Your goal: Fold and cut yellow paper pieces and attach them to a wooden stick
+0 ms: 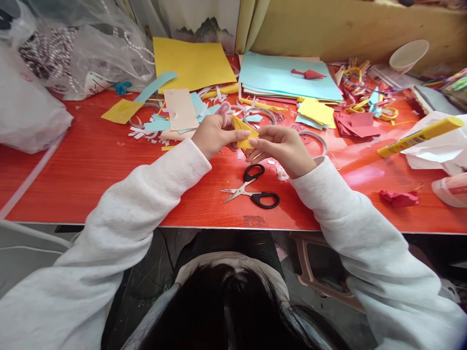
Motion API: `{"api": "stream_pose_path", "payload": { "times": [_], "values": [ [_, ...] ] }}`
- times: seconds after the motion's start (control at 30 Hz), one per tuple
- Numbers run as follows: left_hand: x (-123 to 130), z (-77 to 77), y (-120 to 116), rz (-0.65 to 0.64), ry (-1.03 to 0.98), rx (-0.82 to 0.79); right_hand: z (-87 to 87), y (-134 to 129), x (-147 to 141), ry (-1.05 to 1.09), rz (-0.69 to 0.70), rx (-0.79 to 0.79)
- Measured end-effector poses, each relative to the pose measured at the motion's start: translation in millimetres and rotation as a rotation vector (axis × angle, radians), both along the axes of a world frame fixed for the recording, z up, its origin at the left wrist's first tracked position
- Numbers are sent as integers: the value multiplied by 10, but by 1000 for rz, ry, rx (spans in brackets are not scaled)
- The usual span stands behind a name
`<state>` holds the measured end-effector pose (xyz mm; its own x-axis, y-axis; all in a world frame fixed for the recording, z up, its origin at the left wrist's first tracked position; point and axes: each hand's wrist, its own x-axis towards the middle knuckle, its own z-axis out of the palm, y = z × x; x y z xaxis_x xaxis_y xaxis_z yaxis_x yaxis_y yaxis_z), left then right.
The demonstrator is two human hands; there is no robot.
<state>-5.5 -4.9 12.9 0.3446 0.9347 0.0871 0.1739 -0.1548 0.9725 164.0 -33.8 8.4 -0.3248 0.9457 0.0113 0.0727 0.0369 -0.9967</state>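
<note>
A small folded piece of yellow paper (245, 138) is pinched between both my hands above the red table. My left hand (215, 135) grips its left side with the thumb on top, and a pink loop (224, 111) sits on or against its index finger. On the other side, my right hand (282, 148) closes thumb and fingertips on the paper's right edge. Black-handled scissors (248, 188) lie spread apart on the table just below the hands. Rolls of tape (260, 116) lie behind my fingers.
Yellow sheets (193, 63) and a stack of light blue sheets (288, 73) lie at the back. Red paper squares (355, 125), a yellow glue stick or marker (419, 137) and a white cup (408, 56) are rightward. Plastic bags (32, 97) stand on the left.
</note>
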Motion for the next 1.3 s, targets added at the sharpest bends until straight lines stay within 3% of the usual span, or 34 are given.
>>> {"api": "stream_pose_path", "payload": {
  "times": [0.13,0.3,0.47,0.63,0.87,1.1,1.3],
  "values": [
    [2,-43,13,-44,-46,-72,-15,26,6,17,-35,-19],
    [-26,-41,15,0,-57,-70,15,37,40,87,-95,-67],
    [-18,-50,14,-1,-107,-97,9,42,63,117,-30,-99],
    [9,-74,17,-69,-112,-138,-20,54,66,52,-20,-12],
    [10,-73,13,-18,-85,-88,5,50,64,13,4,-103],
    [18,-109,-19,-36,129,150,18,16,36,-149,105,-56],
    [-1,-116,3,-6,55,83,66,-17,4,-154,186,-36]
  ]
}}
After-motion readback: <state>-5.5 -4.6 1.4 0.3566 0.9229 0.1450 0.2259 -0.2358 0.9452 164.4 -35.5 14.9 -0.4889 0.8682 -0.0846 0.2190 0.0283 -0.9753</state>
